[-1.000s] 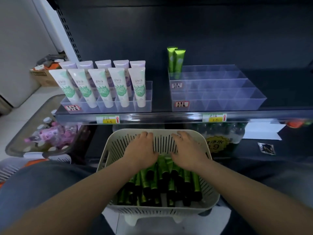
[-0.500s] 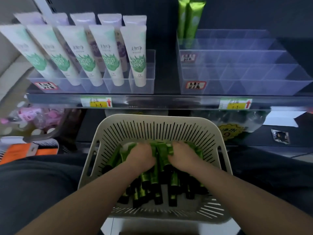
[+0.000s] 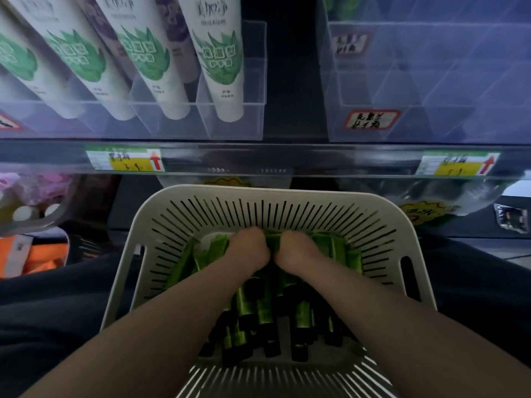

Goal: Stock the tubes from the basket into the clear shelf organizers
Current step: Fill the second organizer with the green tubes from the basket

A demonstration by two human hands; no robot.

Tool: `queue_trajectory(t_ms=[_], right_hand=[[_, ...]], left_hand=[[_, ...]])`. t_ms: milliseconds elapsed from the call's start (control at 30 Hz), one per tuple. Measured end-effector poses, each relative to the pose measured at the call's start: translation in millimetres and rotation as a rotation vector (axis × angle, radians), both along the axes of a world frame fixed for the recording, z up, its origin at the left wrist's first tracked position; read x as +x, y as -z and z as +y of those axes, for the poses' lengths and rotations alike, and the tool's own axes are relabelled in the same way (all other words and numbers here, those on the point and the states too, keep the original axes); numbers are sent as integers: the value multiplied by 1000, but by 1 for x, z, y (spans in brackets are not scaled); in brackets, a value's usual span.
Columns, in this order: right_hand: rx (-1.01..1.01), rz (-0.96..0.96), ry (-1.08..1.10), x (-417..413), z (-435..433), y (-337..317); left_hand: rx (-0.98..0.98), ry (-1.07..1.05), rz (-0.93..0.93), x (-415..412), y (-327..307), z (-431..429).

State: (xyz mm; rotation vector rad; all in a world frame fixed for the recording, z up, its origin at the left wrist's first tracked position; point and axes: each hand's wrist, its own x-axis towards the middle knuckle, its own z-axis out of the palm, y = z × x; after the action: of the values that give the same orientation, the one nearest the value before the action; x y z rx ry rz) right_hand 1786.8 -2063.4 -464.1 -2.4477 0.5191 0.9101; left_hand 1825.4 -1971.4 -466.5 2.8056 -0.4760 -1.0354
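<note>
A slotted white basket [image 3: 370,222] sits low in front of me, filled with several green tubes [image 3: 264,308] with black caps. Both hands are down inside it at its far end, side by side. My left hand [image 3: 248,251] curls its fingers around the top ends of green tubes. My right hand [image 3: 297,251] does the same right beside it. Above the shelf edge stands a clear organizer [image 3: 431,90] with empty compartments on the right. Fingertips are hidden among the tubes.
A second clear organizer [image 3: 230,122] on the left holds several white tubes with green leaf prints [image 3: 218,61]. Yellow price tags [image 3: 129,162] sit on the shelf rail. A bin of pink items [image 3: 31,196] is at lower left.
My head has moved closer and lower to the shelf. Both hands came together at the basket's far end and curled onto the green tubes.
</note>
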Motion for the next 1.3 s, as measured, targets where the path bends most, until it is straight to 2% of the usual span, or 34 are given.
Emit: queue_trajectory(t_ms=[233,667,800,1067,1300], right_hand=[[-12,45,38,11,-2,19],[78,12,187,11,-5,29],[108,-16,216,8,-4,27],[258,-11,324,-7,-12,8],[399,-103,390,-25,-21,-21]], left_hand=[[24,3,18,14,18,-9],[-119,-280,111,12,22,1],[-169,-306,138,13,20,1],[-211,-364,181,7,8,13],[-319,-427,189,-8,-16,26]])
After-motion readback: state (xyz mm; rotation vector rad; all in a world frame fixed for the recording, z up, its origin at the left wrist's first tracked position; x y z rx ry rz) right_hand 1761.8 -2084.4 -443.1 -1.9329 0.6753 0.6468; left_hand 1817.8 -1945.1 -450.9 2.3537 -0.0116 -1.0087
